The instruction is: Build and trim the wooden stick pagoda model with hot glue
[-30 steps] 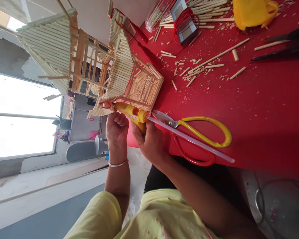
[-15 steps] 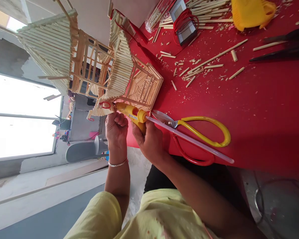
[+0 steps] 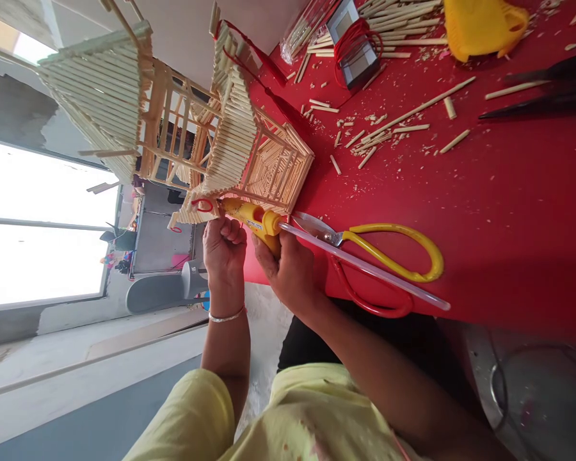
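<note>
My right hand point(image 3: 292, 269) is wrapped round the grip of a yellow glue gun point(image 3: 252, 214). A long clear glue stick point(image 3: 365, 266) sticks out of its back end. The nozzle points at the lower roof edge of a tiered pavilion model point(image 3: 233, 137) built from thin wooden sticks. Just below the nozzle, my left hand point(image 3: 224, 250) is closed with curled fingers by that roof corner; what it pinches is hidden. A small red cord loop point(image 3: 202, 205) hangs at the corner. Red tassels point(image 3: 288, 109) hang from the model's far side.
Scissors point(image 3: 393, 253) with one yellow and one red handle lie beside the glue stick on the red table point(image 3: 509, 211). Cut sticks point(image 3: 374, 137) and shavings are scattered beyond. Farther off are red cord point(image 3: 360, 38), a yellow plastic object point(image 3: 482, 29) and a dark pointed tool point(image 3: 547, 96).
Both hands and the glue gun stay in nearly the same place. The view has shifted very slightly; nothing was taken hold of or let go.
</note>
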`<state>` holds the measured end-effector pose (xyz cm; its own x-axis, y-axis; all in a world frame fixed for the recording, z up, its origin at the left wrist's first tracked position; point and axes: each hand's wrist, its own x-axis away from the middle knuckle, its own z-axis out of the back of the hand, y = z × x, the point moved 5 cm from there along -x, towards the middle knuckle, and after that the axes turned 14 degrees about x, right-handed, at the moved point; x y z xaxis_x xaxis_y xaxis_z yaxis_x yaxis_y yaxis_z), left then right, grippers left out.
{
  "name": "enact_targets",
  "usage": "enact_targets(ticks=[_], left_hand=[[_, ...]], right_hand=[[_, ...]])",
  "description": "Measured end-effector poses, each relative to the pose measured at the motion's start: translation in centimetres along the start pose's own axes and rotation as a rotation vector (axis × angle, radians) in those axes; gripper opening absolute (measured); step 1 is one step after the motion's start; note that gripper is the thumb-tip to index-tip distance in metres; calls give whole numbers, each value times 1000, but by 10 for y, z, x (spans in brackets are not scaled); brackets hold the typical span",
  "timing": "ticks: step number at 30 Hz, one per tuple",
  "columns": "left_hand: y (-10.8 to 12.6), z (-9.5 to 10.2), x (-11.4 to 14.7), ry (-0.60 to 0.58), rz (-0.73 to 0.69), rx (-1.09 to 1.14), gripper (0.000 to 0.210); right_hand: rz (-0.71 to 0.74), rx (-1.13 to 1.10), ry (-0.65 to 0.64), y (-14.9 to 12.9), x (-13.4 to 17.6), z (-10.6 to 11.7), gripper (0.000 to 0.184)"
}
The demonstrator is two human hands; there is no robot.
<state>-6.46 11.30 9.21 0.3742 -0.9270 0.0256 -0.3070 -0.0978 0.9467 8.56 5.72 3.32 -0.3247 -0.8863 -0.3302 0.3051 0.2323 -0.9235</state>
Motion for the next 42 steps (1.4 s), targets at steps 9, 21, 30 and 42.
enact_targets(ticks=[9,21,30,42], left_hand=[[1,1,1,19,11,-10,46],[1,7,-4,21,90,91,40],[0,12,-7,24,145,107,47],[3,11,-5,-1,150,128,46]], right_hand=[[9,-6,11,-1,-1,0,34],[-21,-27,-53,0,-1,-4,39],[92,-1,29,-7,-4,6,27],[25,133,-6,-1,1,-4,42]])
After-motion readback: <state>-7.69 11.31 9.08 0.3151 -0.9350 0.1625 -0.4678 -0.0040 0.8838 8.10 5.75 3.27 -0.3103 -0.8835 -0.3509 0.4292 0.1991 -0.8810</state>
